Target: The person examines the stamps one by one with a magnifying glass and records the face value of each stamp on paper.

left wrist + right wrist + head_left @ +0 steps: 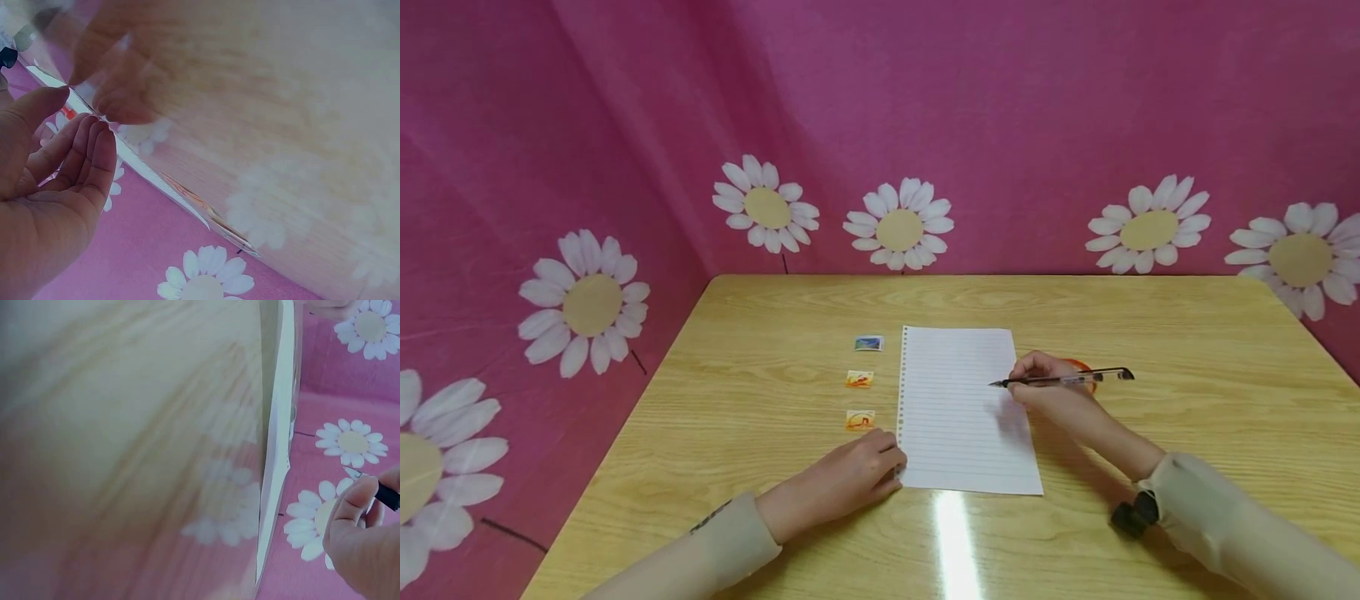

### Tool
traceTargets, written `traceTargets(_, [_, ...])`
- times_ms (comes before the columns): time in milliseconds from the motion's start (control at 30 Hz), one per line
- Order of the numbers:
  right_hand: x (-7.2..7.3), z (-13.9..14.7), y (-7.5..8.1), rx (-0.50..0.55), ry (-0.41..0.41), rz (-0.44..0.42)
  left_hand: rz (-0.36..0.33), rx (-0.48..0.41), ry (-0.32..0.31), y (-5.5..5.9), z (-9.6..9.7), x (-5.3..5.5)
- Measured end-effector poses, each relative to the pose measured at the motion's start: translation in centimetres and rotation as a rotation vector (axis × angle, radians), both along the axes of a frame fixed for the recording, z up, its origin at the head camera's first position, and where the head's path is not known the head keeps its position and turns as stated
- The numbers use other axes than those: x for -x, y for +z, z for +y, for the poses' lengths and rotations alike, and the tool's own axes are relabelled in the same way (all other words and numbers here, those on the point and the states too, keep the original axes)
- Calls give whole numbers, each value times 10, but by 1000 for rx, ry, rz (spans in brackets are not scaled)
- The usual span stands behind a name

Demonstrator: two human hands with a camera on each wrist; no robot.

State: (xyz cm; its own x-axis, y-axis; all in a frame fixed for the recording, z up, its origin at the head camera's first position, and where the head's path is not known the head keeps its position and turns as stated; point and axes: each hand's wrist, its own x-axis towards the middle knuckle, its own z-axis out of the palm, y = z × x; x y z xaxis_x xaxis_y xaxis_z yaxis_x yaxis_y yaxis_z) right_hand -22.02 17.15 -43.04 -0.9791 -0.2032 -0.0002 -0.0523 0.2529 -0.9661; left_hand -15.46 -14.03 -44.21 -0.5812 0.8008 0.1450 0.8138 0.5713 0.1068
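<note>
A sheet of lined, hole-punched paper (962, 408) lies on the wooden table. My left hand (853, 471) rests at its lower left edge, fingertips touching the punched margin; the left wrist view shows this hand's fingers (94, 156) loosely bent. Above the right side of the sheet, my right hand (1060, 404) pinches a clear-barrelled pen (1108, 375) with a dark tip section. Its bare tip points left and, in the right wrist view, the pen (386, 495) stands clear of the paper (275, 444).
Left of the sheet, three small stamp-like pictures stand in a column: a blue one (869, 343), an orange-yellow one (860, 380) and another orange-yellow one (861, 419). A red-orange curved thing (1081, 365) is partly hidden behind my right hand. A pink daisy-print cloth (1000, 108) hangs behind the table.
</note>
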Motion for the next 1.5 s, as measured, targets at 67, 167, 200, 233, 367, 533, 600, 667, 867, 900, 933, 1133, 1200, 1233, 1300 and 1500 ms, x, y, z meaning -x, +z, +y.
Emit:
traceTargets(67, [1, -4, 0, 4, 14, 4, 4, -1, 0, 0, 0, 0])
traceTargets(167, [3, -12, -2, 21, 40, -5, 5, -1, 3, 1, 0, 0])
traceTargets(200, [4, -14, -2, 24, 49, -10, 5, 1, 5, 1, -1, 0])
traceTargets(233, [4, -17, -2, 31, 59, -19, 5, 2, 6, 1, -1, 1])
traceTargets(367, [8, -27, -4, 44, 93, -42, -3, 5, 4, 0, 0, 1])
traceTargets(533, [13, -40, -4, 10, 89, -78, -7, 10, 0, 1, 1, 1])
traceTargets(600, [14, -44, -5, -11, 85, -85, -2, 14, 1, 0, 1, 1])
traceTargets(667, [15, -48, -5, -25, 86, -86, -1, 20, 7, 0, 1, 1])
traceTargets(867, [18, -57, -6, -45, 103, -68, 5, 32, 11, -1, 2, 2])
traceTargets(900, [19, -59, -6, -42, 102, -71, 7, 29, 9, -1, 2, 2])
traceTargets(933, [19, -61, -7, -42, 100, -71, 12, 25, 6, -1, 2, 2])
traceTargets(1133, [21, -67, -13, -54, 116, -86, 20, 8, -1, -2, 2, 1])
traceTargets(1200, [21, -68, -15, -52, 126, -92, 6, 14, 4, -2, 3, 1])
traceTargets(1233, [21, -68, -15, -49, 130, -92, -2, 19, 7, -2, 3, 1])
traceTargets(1300, [21, -69, -16, -49, 132, -96, -13, 30, 13, -2, 3, 1])
traceTargets(1500, [23, -74, -19, -68, 123, -107, 7, 29, 11, 0, 3, 2])
